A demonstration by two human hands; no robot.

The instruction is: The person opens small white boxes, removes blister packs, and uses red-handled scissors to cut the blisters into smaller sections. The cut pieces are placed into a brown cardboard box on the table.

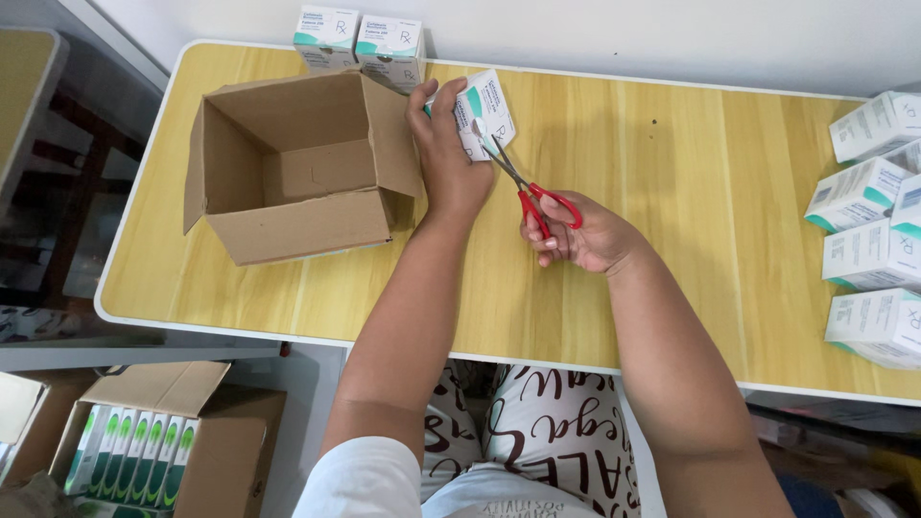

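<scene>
Two hands busy: L hand (446,153) grips white box (487,110); R hand (580,235) grips red scissors (528,187), blades touching box.

Bare tabletop (672,288) between carton (297,168) and boxes (868,254)

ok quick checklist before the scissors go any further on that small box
1. Left hand grips the small box firmly: ok, fingers wrap its left side.
2. Right hand has the scissors by the red handles: ok.
3. Blade tips on the box, not on fingers: ok, tips meet the box face just right of the left hand, though close.
4. Blades open or closed: cannot tell.
5. Cardboard box open and upright beside the left hand: ok, flaps up, nothing seen inside.
6. Table bare under the hands: ok; other small boxes sit at the back and right edges.
</scene>
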